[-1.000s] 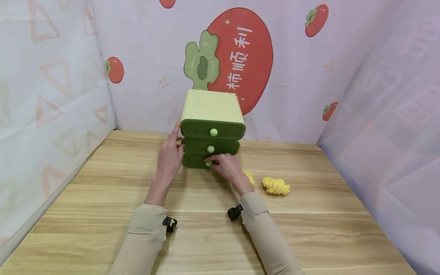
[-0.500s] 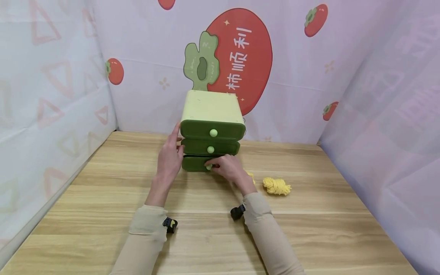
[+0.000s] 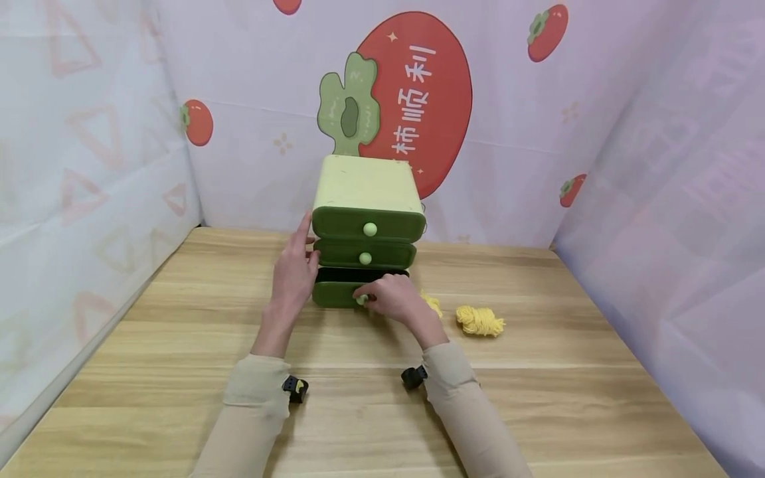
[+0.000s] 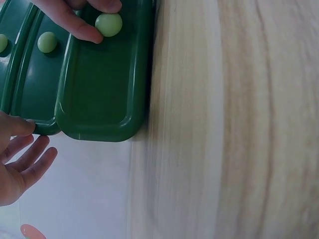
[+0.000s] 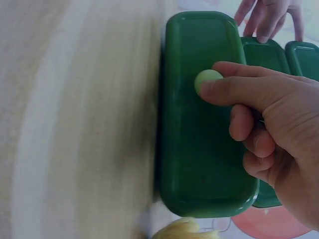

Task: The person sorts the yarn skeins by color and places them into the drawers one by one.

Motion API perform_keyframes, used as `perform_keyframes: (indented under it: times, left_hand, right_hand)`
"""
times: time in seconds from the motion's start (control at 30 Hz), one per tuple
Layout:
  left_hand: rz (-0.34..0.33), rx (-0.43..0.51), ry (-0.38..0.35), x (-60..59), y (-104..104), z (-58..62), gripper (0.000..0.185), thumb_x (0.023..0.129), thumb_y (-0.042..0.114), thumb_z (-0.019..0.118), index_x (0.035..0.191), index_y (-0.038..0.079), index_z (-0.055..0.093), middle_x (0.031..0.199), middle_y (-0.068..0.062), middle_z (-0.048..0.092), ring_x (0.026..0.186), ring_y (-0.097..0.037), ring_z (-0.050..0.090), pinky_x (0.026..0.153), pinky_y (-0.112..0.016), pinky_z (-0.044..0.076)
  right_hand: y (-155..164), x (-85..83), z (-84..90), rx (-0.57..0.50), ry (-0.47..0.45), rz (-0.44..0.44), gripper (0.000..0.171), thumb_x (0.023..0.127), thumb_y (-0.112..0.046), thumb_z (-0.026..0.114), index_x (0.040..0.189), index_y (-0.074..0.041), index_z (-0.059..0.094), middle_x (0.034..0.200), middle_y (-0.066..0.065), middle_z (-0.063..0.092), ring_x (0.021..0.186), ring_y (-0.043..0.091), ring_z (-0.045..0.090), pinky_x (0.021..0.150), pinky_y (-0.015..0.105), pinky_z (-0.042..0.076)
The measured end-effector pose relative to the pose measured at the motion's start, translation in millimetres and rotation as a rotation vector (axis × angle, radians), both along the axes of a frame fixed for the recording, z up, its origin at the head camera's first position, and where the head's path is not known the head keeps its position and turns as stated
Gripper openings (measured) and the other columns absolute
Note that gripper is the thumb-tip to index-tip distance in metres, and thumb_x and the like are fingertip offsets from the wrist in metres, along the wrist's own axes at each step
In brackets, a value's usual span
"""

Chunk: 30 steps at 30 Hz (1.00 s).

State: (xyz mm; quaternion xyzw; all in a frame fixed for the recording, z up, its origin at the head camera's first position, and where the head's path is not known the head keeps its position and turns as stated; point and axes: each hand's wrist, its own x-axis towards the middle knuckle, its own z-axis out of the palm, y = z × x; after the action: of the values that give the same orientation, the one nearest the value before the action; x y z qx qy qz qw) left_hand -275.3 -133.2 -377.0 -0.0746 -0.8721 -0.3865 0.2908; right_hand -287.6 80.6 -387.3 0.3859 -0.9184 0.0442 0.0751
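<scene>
A small chest of drawers [image 3: 367, 186] with a pale yellow-green top and three dark green fronts stands at the back of the table. Its bottom drawer [image 3: 335, 294] is pulled partway out, a dark gap showing above the front. Between thumb and forefinger, my right hand [image 3: 394, 297] pinches that drawer's round light green knob [image 5: 208, 79]. On the chest's left side, my left hand [image 3: 293, 269] rests with fingers extended, the thumb at the edge of the middle drawer [image 4: 42, 74]. The upper two drawers look closed.
A bundle of yellow cord [image 3: 480, 321] lies on the wooden table [image 3: 358, 411] right of the chest. Another yellow bundle [image 3: 431, 303] sits nearer the chest, partly hidden behind my right hand. Printed cloth walls [image 3: 251, 172] stand behind and at both sides.
The bottom drawer has come out from nearly closed, toward me. My right hand has moved back with its knob, while my left hand stays on the chest's side.
</scene>
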Motion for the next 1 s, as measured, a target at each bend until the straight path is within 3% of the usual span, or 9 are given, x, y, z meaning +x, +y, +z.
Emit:
perform_keyframes:
  times: [0.23,0.47,0.63,0.83,1.0]
  left_hand:
    - [0.005,-0.011,-0.004,0.4,1,1.2,0.078,0.094,-0.005,0.06,0.159,0.02,0.024,0.118,-0.022,0.062,0.093,-0.037,0.071,0.077,-0.046,0.059]
    - [0.011,-0.013,-0.007,0.5,0,1.0,0.079,0.094,-0.004,0.061,0.159,0.021,0.024,0.118,-0.022,0.062,0.093,-0.037,0.071,0.077,-0.047,0.059]
    - [0.002,-0.012,-0.014,-0.9,0,0.3,0.079,0.095,-0.003,0.06,0.16,0.022,0.023,0.119,-0.022,0.062,0.094,-0.036,0.07,0.077,-0.047,0.058]
    - [-0.004,-0.007,-0.034,-0.7,0,0.5,0.079,0.095,-0.003,0.059,0.16,0.023,0.022,0.12,-0.022,0.062,0.096,-0.036,0.07,0.078,-0.047,0.058]
    - [-0.004,-0.01,-0.037,0.6,0,1.3,0.08,0.095,-0.003,0.059,0.16,0.023,0.021,0.12,-0.022,0.062,0.097,-0.036,0.069,0.078,-0.047,0.058]
  right_hand:
    - [0,5.7,7.9,0.016,-0.094,0.032,0.016,0.089,-0.022,0.076,0.105,-0.026,0.079,0.089,-0.01,0.075,0.062,0.004,0.056,0.058,0.023,0.046]
    - [-3,7.4,10.5,0.042,-0.125,0.016,0.017,0.09,-0.022,0.075,0.105,-0.027,0.079,0.081,-0.012,0.069,0.063,0.004,0.052,0.058,0.021,0.044]
    - [-1,8.8,15.2,0.038,-0.16,-0.001,0.01,0.091,-0.023,0.073,0.097,-0.027,0.079,0.082,-0.013,0.068,0.067,0.005,0.054,0.061,0.023,0.045]
    - [10,11.8,32.0,-0.065,-0.196,0.04,0.007,0.092,-0.024,0.072,0.094,-0.024,0.079,0.089,-0.012,0.074,0.072,0.003,0.06,0.067,0.024,0.05]
    - [24,14.1,48.5,-0.151,-0.233,0.045,0.011,0.094,-0.022,0.07,0.099,-0.019,0.078,0.085,-0.004,0.074,0.059,0.004,0.057,0.062,0.023,0.048]
